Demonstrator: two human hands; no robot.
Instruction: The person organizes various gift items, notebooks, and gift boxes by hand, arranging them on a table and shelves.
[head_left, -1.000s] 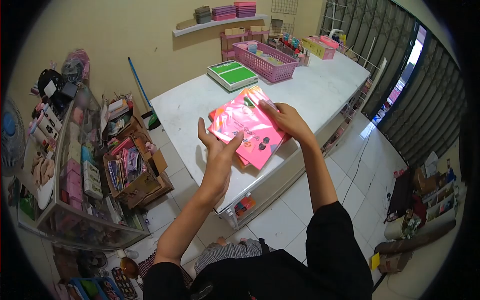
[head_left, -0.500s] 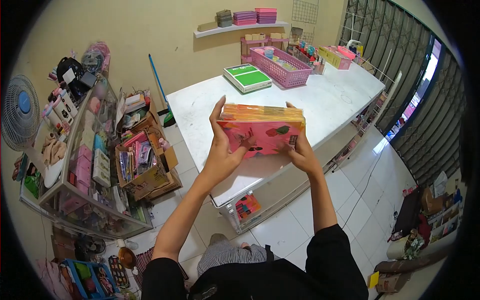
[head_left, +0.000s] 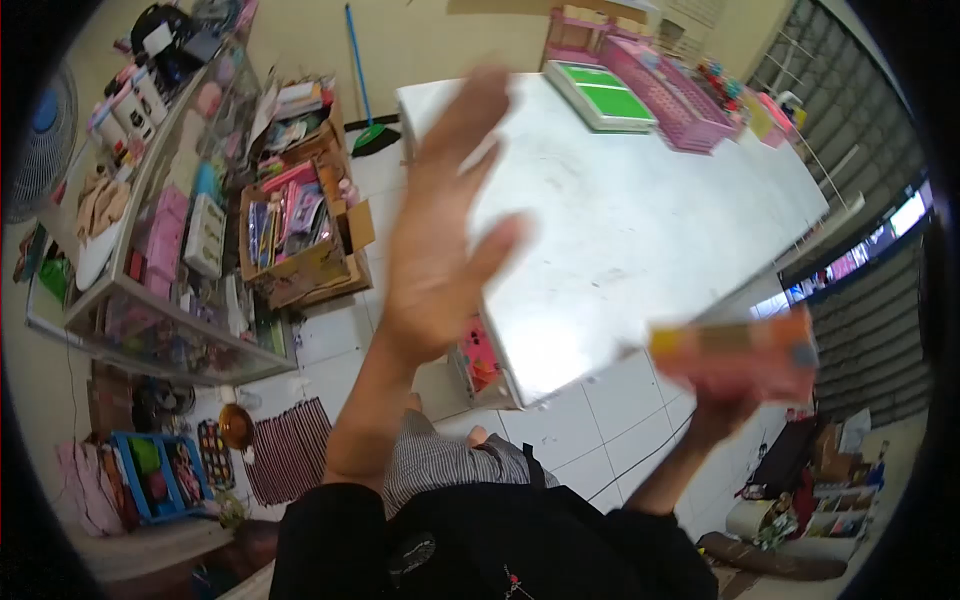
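Observation:
My left hand [head_left: 432, 250] is raised over the near left side of the white table [head_left: 640, 230], fingers stretched apart and holding nothing. Motion smears its outline. Out to the right, beyond the table's near edge, my right hand [head_left: 722, 415] grips a stack of thin pink-covered books [head_left: 735, 360] from below. The stack is blurred too, its layered yellow-orange edges facing up. Most of the right hand's fingers are hidden by the stack.
On the table's far side lie a green and white box [head_left: 605, 97] and a pink plastic basket [head_left: 665, 95]. To the left stand a glass display case [head_left: 190, 300] and an open cardboard box [head_left: 300, 275] full of goods. A broom [head_left: 375, 135] leans on the wall.
The stack has left the two-handed hold over the table and swung right in my right hand. My left hand has let go and risen. The view has shifted too.

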